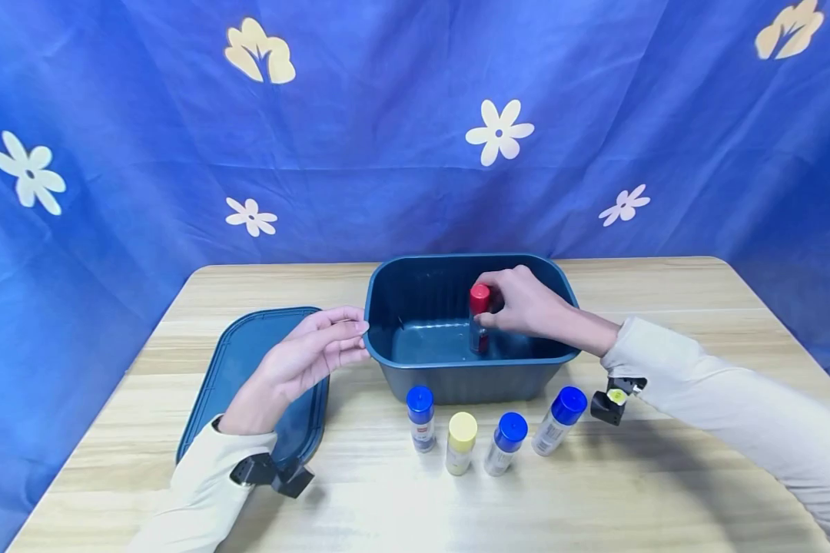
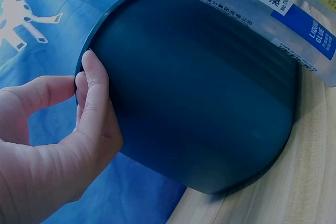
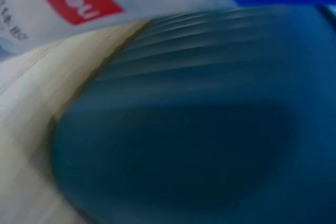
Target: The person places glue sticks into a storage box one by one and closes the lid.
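Note:
A dark teal plastic bin (image 1: pixel 449 383) stands at the middle of the table. My right hand (image 1: pixel 522 303) reaches inside it and grips an upright liquid glue bottle with a red cap (image 1: pixel 480 295), its lower end near the bin's floor. At the bin's left end, my left hand (image 1: pixel 318 346) pinches the rim between thumb and fingers; the left wrist view shows the fingertips (image 2: pixel 93 66) at that edge. In front stand glue bottles with blue caps (image 1: pixel 420 418) and one with a yellow cap (image 1: pixel 462 444). The right hand is hidden in its own wrist view.
A flat teal lid (image 1: pixel 249 361) lies on the wooden table (image 1: pixel 401 507) at the left, partly beneath my left hand and forearm. Behind the table hangs a blue cloth (image 1: pixel 387 138) with pale flowers. The blue-capped bottle (image 1: pixel 559 420) at right stands close to my right wrist.

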Demonstrator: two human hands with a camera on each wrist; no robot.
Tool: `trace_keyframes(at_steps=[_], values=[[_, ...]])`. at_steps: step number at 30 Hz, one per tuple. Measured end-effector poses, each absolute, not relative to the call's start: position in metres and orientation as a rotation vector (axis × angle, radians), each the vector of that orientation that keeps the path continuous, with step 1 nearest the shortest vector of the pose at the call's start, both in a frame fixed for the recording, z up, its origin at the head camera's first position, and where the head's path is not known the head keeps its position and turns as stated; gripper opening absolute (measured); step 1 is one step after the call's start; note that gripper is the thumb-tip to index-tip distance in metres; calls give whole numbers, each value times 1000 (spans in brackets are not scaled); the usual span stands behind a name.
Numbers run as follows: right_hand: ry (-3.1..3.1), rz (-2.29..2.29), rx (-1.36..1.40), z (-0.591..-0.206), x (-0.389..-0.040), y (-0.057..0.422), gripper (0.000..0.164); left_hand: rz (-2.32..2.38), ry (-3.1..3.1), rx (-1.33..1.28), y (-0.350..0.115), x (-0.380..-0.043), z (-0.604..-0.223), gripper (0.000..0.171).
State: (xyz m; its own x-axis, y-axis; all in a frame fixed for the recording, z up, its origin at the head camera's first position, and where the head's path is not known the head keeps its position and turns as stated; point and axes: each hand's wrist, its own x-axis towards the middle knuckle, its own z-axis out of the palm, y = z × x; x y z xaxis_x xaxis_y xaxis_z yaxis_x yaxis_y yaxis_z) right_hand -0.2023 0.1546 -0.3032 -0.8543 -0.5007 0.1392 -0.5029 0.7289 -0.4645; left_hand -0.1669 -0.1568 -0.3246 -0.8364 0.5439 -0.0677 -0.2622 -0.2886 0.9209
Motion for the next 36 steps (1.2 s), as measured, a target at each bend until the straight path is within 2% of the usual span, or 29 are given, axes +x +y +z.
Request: trace_keyframes(at_steps=[4,11,15,22,28,36], values=[[-2921,792,819,-303,-202,155,25,2159,1458,331,-156,-166,-325,13],[-2848,967,776,-294,-197,166,41,2161,1475,349,-155,-169,-327,12],[-2640,1120,769,-278,-181,186,30,2151,1481,357,-152,-169,-327,12],[-2523,1213,664,-265,-120,228,15,2169,1470,312,-153,-168,-329,14],[-2579,1092,879,-277,-87,257,30,2187,1445,296,-154,-169,-325,14],[-2669,991,1000,-288,-84,264,41,2186,1438,267,-153,-172,-323,13]])
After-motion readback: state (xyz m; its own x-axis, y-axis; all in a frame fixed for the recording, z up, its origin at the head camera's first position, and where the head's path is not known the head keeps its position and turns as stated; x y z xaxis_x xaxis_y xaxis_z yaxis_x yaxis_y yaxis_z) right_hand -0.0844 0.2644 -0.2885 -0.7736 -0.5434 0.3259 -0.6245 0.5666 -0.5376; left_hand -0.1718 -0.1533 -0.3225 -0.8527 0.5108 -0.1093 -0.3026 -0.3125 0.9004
